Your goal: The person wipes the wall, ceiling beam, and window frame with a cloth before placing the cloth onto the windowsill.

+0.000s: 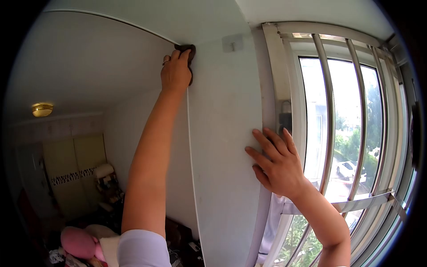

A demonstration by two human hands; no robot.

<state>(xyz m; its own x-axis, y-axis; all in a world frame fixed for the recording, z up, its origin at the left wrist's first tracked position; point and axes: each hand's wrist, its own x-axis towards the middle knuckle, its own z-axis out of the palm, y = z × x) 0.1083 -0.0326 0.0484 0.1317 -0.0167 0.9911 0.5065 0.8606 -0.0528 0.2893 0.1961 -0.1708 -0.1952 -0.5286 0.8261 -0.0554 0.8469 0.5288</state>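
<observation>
High up, my left hand [176,71] is closed on a dark cloth [191,54], pressing it against the upper corner where the pale wall panel [224,124] meets the opening's edge. Part of the cloth is hidden behind my fingers, and a ring shows on one of them. Lower and to the right, my right hand [281,167] is spread with fingers apart, its fingertips at the panel's right edge beside the window. Nothing is held in it. A clear square sticker or hook [232,43] is on the panel near the top.
Metal window bars [328,111] and a padlock [285,116] stand close to my right hand and arm. Left, through the opening, lies a room with a ceiling lamp [42,109], a cabinet [66,155] and a pink plush item [79,242] among piled things.
</observation>
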